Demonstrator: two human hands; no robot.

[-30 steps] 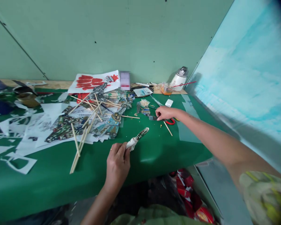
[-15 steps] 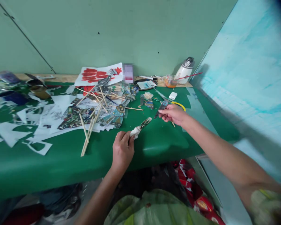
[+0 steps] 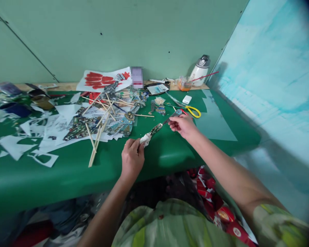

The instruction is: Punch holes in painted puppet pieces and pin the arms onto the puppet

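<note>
My left hand [image 3: 133, 156] is closed on the white, wrapped-looking end of a slim piece with a shiny, slotted metallic tip [image 3: 156, 128]; its exact kind is unclear. My right hand [image 3: 182, 125] pinches a flat, dark grey-blue strip with a rounded end [image 3: 175, 114]. The strip's narrow end meets the metallic tip, or overlaps it; contact cannot be made out for sure. Just beyond my right hand lie scissors with yellow handles [image 3: 194, 112]. Small patterned scraps [image 3: 160, 110] lie on the green-covered table [image 3: 167, 157] behind the two pieces.
Wooden sticks [image 3: 99, 142] lie across patterned cutouts [image 3: 77, 130] and white paper scraps [image 3: 11, 145] on the left. Along the back stand a white bottle [image 3: 199, 72] and a jar of orange liquid [image 3: 184, 84] with a red stick. A small white case [image 3: 187, 99] is near the scissors.
My right hand has brought the dark strip left and down, so its narrow end now meets the metallic tip, which was apart before. The view has shifted slightly, and more of the scissors shows.
</note>
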